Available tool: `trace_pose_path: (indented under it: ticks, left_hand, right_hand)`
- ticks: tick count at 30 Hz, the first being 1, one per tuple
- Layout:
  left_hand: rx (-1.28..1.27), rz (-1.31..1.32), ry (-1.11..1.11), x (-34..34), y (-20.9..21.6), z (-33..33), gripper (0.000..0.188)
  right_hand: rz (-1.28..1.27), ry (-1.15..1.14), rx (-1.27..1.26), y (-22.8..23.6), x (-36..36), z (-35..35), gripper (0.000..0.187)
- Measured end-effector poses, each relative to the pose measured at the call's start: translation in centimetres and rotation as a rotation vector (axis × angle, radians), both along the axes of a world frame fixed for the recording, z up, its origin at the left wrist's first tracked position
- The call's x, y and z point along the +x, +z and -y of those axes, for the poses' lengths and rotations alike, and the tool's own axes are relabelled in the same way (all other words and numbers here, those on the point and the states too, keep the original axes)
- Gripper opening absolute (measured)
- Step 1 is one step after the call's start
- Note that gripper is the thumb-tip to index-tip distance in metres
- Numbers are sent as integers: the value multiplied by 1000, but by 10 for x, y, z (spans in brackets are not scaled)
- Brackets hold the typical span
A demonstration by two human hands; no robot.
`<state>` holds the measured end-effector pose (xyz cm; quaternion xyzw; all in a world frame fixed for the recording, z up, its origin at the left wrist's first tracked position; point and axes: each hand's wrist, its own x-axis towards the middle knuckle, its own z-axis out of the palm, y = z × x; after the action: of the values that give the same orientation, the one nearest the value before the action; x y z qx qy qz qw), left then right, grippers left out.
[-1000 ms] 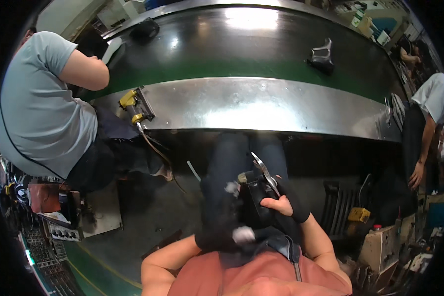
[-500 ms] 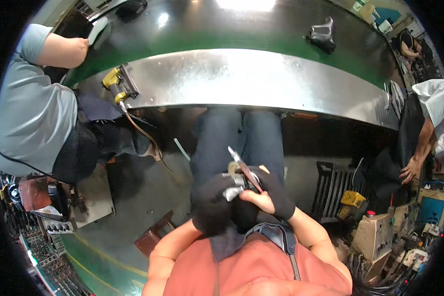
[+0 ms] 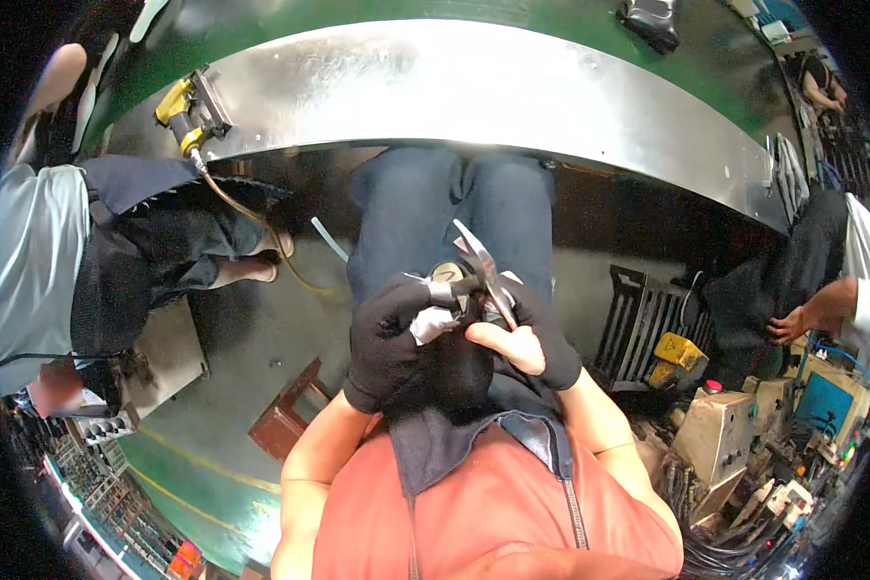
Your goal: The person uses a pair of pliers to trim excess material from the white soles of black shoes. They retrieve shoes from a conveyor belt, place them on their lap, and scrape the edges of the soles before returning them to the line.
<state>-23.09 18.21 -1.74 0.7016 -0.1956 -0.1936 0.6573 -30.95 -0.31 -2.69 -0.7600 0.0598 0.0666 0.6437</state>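
Observation:
In a black fingerless glove, my left hand (image 3: 396, 324) is closed round a dark, shoe-like piece (image 3: 469, 372) in my lap, with silvery tape on its fingers. A pale rounded end (image 3: 446, 275) of that piece shows beyond my fingertips. My right hand (image 3: 532, 338), gloved alike with a bare thumb, grips a slim steel hand tool (image 3: 491, 275). The tool's narrow head points away from me, just right of the pale end. Whether the tool touches the piece, I cannot tell. My hands and the apron hide much of the piece.
Beyond my knees runs a metal bench edge (image 3: 406, 82) with a yellow air stapler (image 3: 186, 114) and hose at left. A black shiny boot-like piece (image 3: 652, 21) lies farther back. People sit at both sides. A slatted rack (image 3: 638, 319) and machine box (image 3: 715, 435) stand right; a brown stool (image 3: 290, 411), left.
My view has tipped down, so the bench sits higher. The tool has turned in my right hand and its head stands more upright. The left neighbour's forearm has drawn away from the bench.

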Motion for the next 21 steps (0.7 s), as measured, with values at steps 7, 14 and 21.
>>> trace_pose_path:
  ticks: [7, 14, 21]
  left_hand:
    - [-193, -257, -41, -21, -10, -12, 30]
    - [-36, -176, -159, -10, -5, -19, 25]
    - [-2, -266, -59, -18, -2, -20, 26]
  right_hand:
    - [-65, 40, 92, -3, 1, 2, 44]
    - [-116, 18, 172, 5, 6, -3, 41]
    - [-100, 154, 11, 2, 18, -3, 45]
